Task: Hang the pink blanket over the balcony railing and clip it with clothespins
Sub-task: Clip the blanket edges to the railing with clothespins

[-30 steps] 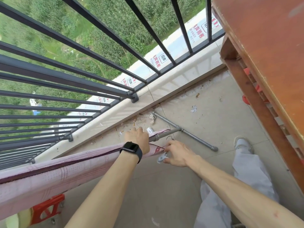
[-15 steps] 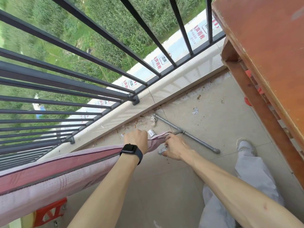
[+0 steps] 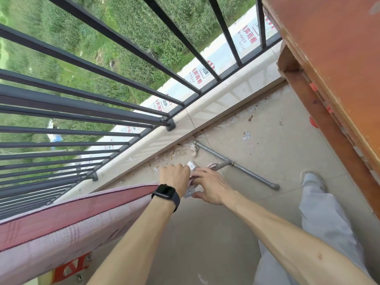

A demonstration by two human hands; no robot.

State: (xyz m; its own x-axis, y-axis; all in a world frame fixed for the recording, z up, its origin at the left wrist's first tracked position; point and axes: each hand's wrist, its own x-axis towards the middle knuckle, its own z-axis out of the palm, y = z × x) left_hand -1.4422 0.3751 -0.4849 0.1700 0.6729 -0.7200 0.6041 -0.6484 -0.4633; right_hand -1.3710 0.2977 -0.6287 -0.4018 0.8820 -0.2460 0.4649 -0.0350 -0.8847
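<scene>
Right hand (image 3: 211,187) has closed in from the right, now pinching a pale clothespin (image 3: 189,192) at the blanket (image 3: 86,214) end; left hand (image 3: 174,175) gripping blanket there. Clipping seems underway.

Bare floor (image 3: 205,239) lies open below the hands. The railing (image 3: 86,103) bars the far side, a pipe (image 3: 242,167) lies just beyond the hands, and the desk (image 3: 329,79) closes the right.
</scene>
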